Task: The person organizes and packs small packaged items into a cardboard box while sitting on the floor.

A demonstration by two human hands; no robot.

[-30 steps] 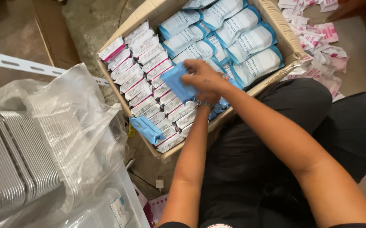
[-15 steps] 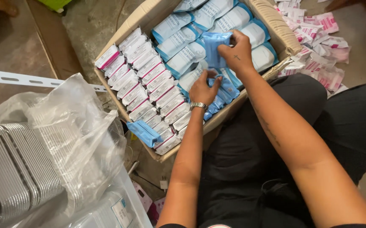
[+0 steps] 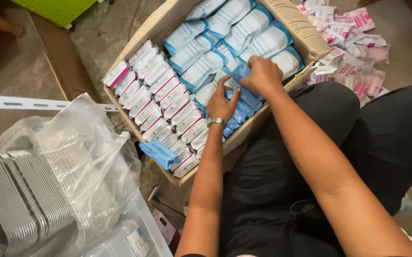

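The open brown cardboard carton (image 3: 306, 35) sits on the floor in front of the seated person's knees and looks, by my judgement, nearly packed: along its left side runs a tight double file of small white and pink flat packets (image 3: 161, 102) standing on edge, and its far end holds rows of larger white pouches with blue borders (image 3: 244, 28) lying overlapped. What seems left is the near right corner of the carton, where a short row of small blue wrapped packets (image 3: 244, 107) is being built. The right hand (image 3: 263, 76) is curled over the top of that row with its fingers closed around one blue packet (image 3: 242, 72), pressing it down among the others; the left hand (image 3: 222, 102), with a metal watch on the wrist, is half open, fingers spread and fingertips resting against the side of the blue row as if steadying it. One loose blue packet (image 3: 159, 154) lies over the carton's near left rim, not yet slotted in, and a scatter of pink and white sachets (image 3: 348, 52) lies on the floor to the right of the carton, outside it. To the left of the carton stands a clear plastic bag of stacked silver foil trays (image 3: 34, 190). Compared with half a second ago, the right hand has drawn back from the large pouches toward the carton's near right edge, and the left hand has shifted up beside it, so both now work at the same spot in the blue row.
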